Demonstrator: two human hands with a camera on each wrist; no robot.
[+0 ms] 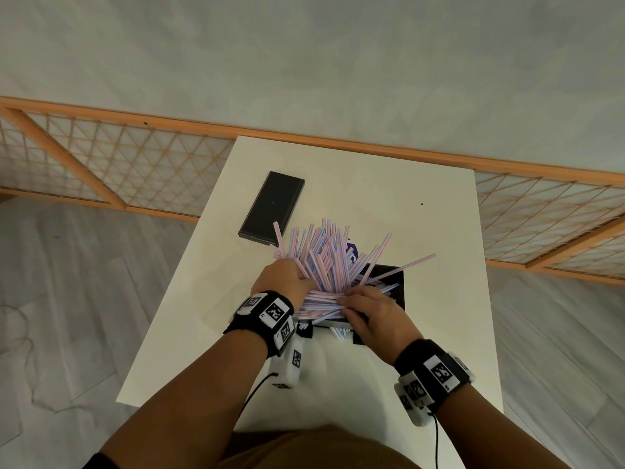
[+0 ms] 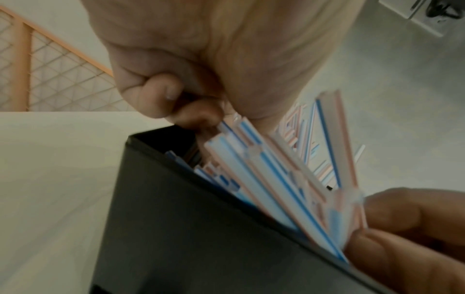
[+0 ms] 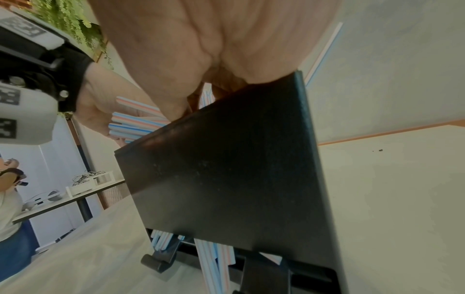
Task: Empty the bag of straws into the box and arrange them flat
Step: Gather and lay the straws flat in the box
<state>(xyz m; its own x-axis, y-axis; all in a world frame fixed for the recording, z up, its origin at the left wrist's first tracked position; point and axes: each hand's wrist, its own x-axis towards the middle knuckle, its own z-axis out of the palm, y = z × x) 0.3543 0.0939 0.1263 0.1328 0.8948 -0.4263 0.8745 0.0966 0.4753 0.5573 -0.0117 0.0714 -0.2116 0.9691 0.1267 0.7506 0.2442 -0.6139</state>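
A big fan of red-, white- and blue-striped straws (image 1: 333, 258) sticks up and out of the black box (image 1: 394, 286) in the middle of the white table (image 1: 422, 333). My left hand (image 1: 287, 279) grips a bunch of them at the box's left side. In the left wrist view its fingers (image 2: 161, 99) curl round the straws (image 2: 264, 175) above the box wall (image 2: 201, 228). My right hand (image 1: 368, 313) lies over the box's near rim, its fingers straight on flat-lying straws. A purple-printed piece (image 1: 351, 248), possibly the bag, shows behind the pile.
The black lid (image 1: 272, 206) lies on the table, back left of the box. A few straws (image 3: 216, 258) lie below the box's near wall (image 3: 239, 169), by black supports. A wooden lattice screen (image 1: 118, 164) stands behind the table. Another person and a table show far left in the right wrist view.
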